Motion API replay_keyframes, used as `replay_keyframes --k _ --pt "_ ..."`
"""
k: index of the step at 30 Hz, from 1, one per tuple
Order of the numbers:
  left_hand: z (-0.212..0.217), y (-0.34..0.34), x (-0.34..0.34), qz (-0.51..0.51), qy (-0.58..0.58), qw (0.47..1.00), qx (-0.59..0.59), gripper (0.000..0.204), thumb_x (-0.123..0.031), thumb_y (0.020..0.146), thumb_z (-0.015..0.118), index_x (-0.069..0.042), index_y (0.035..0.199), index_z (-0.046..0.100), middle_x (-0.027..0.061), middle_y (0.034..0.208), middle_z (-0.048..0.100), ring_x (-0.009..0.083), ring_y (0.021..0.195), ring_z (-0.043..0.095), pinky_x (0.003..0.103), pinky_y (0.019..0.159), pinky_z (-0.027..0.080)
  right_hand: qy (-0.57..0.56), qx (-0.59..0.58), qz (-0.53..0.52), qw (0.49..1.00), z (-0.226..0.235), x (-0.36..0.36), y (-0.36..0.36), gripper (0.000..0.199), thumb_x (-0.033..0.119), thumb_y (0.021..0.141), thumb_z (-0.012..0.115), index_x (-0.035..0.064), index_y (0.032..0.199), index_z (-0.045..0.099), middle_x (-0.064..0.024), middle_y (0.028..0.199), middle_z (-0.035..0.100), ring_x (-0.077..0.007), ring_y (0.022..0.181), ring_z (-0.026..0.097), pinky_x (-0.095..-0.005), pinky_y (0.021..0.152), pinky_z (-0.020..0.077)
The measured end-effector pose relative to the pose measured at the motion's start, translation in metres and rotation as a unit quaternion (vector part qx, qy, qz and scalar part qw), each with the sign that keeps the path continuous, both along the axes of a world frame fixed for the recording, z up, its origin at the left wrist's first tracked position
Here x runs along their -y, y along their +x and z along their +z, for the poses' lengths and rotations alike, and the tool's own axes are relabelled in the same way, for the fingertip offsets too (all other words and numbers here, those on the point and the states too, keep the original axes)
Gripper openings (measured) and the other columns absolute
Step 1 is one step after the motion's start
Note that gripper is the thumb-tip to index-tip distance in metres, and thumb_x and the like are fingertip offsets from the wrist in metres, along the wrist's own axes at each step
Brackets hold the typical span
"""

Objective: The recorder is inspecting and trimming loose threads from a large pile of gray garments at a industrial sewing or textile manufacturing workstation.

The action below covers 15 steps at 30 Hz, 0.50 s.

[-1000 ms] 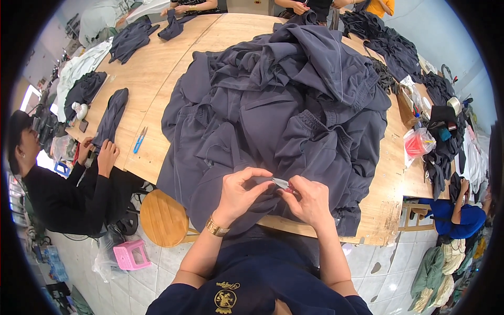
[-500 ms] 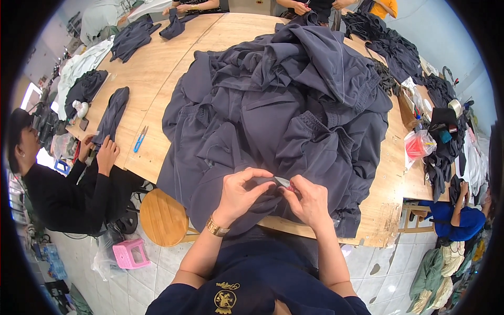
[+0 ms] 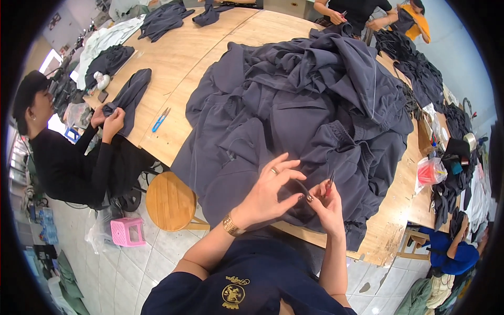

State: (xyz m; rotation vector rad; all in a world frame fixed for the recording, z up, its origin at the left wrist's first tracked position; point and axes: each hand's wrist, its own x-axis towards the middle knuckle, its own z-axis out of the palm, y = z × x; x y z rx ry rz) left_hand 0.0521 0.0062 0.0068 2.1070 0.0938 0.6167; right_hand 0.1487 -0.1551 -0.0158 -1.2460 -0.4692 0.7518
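Observation:
A large heap of dark grey garments (image 3: 299, 115) with elastic waistbands lies in front of me on the wooden table (image 3: 210, 37). Over its near edge, my right hand (image 3: 328, 210) is closed around small thread snips (image 3: 329, 186) with a red handle, blades pointing away from me. Its thumb and fingertip also pinch the end of a thin dark strip of fabric (image 3: 302, 188). My left hand (image 3: 273, 191), with a ring and a gold watch at the wrist, has its fingers spread; its thumb reaches close to the right fingertips. Whether it touches the strip is unclear.
Blue-handled snips (image 3: 160, 122) lie left of the heap. A person in black (image 3: 68, 157) sits at the left, handling a dark garment (image 3: 131, 97). A round wooden stool (image 3: 170, 202) and pink stool (image 3: 127, 232) stand on the floor. Other people work at the far edge and right.
The view has shifted, so the table appears farther right. My left fingers have spread apart, and the right hand's snips now point upward. The person at left has raised the garment.

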Motion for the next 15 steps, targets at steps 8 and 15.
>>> replay_keyframes --k 8,15 --pt "-0.036 0.005 -0.093 0.288 0.033 0.957 0.029 0.014 -0.004 0.08 0.063 -0.003 0.094 0.065 0.0158 0.098 0.065 0.028 0.097 0.063 0.034 0.085 0.047 -0.128 0.152 -0.063 0.978 0.004 0.012 0.007 0.028 -0.003 0.08 0.062 0.0069 0.079 0.036 0.0005 0.071 0.047 -0.004 0.063 0.039 -0.019 0.055 0.0349" --pt "-0.081 0.028 -0.135 0.286 0.101 0.948 -0.094 0.017 -0.01 0.081 0.063 -0.001 0.096 0.064 0.0162 0.087 0.064 0.0318 0.085 0.061 0.039 0.075 0.048 -0.257 0.28 -0.096 0.92 0.008 0.011 -0.002 0.026 0.005 0.08 0.066 0.0023 0.081 0.04 -0.0024 0.057 0.046 -0.0074 0.052 0.042 -0.0242 0.048 0.0374"
